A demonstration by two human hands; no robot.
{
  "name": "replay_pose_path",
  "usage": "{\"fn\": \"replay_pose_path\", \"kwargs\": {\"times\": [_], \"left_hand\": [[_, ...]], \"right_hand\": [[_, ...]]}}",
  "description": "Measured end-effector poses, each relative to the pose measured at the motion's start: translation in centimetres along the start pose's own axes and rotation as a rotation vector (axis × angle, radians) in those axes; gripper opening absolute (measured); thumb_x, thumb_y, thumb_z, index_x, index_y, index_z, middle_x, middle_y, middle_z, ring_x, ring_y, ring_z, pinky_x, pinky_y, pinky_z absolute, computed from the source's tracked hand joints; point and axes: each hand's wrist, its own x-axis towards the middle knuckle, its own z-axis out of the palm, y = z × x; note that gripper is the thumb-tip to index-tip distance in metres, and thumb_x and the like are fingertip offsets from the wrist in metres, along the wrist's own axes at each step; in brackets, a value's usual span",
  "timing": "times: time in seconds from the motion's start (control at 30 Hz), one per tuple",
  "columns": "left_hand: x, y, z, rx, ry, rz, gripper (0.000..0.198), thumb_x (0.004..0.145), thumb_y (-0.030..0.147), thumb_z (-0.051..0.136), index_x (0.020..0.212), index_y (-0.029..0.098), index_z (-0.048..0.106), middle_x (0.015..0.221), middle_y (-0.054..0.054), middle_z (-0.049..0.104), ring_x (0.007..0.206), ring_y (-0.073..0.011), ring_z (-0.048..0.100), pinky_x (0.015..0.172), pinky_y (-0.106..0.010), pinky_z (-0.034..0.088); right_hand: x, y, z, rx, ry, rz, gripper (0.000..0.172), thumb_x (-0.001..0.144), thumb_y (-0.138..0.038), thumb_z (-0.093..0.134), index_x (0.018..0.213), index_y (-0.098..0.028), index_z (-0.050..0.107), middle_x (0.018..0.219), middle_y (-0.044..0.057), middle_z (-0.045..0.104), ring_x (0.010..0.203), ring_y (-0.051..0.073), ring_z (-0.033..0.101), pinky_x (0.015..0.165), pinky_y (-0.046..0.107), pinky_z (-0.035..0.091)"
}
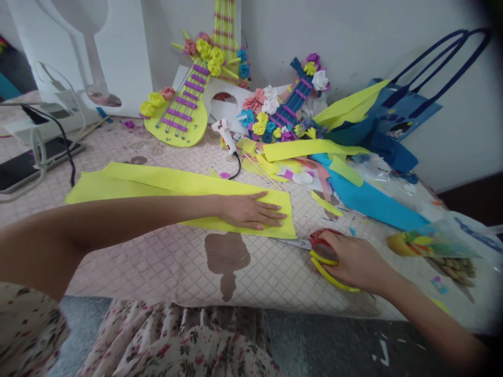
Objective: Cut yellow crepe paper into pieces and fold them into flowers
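Note:
A long sheet of yellow paper (188, 183) lies across the table, folded or layered toward its left end. My left hand (251, 211) rests flat on its right end, fingers spread. Just right of the sheet, my right hand (353, 259) grips scissors (320, 251) with red and yellow handles. Their metal blades point left, at the lower right corner of the sheet, and the sheet's edge partly hides the tips. Whether the blades touch the paper I cannot tell.
Behind the sheet stand a glue gun (225, 137), a yellow paper guitar (178, 115) and a dark blue one (293, 104) with paper flowers. Blue paper (369, 196) and scraps lie at right, near a blue bag (412, 112). A phone (35, 162) and cables are at left.

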Motion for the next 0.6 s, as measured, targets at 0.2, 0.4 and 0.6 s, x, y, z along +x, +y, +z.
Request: {"fn": "replay_pose_path", "kwargs": {"times": [0.2,0.4,0.6], "left_hand": [[-0.08,-0.22,0.19,0.001,0.075,0.055,0.050,0.094,0.037,0.032,0.144,0.035,0.027,0.150,0.004,0.030,0.141,-0.0171,0.020,0.114,-0.042,-0.010],[-0.11,-0.19,0.11,-0.038,0.090,0.043,0.050,0.093,0.036,0.037,0.142,0.038,0.029,0.148,0.006,0.032,0.140,-0.0161,0.022,0.115,-0.040,-0.008],[-0.17,-0.21,0.11,-0.070,0.110,0.045,0.050,0.092,0.035,0.039,0.141,0.038,0.031,0.148,0.006,0.034,0.139,-0.0161,0.023,0.115,-0.039,-0.008]], "right_hand": [[0.39,-0.17,0.02,0.004,0.004,-0.041,0.033,0.081,-0.047,0.055,0.102,-0.022,0.052,0.095,0.006,0.070,0.080,0.024,0.067,0.063,0.031,0.046],[-0.34,0.35,0.64,-0.062,0.026,-0.061,0.035,0.080,-0.047,0.056,0.102,-0.020,0.053,0.084,0.005,0.071,0.073,0.024,0.068,0.057,0.031,0.044],[-0.29,0.14,0.37,-0.026,0.027,-0.062,0.030,0.082,-0.045,0.054,0.101,-0.021,0.052,0.094,0.007,0.070,0.081,0.024,0.067,0.065,0.033,0.046]]}}
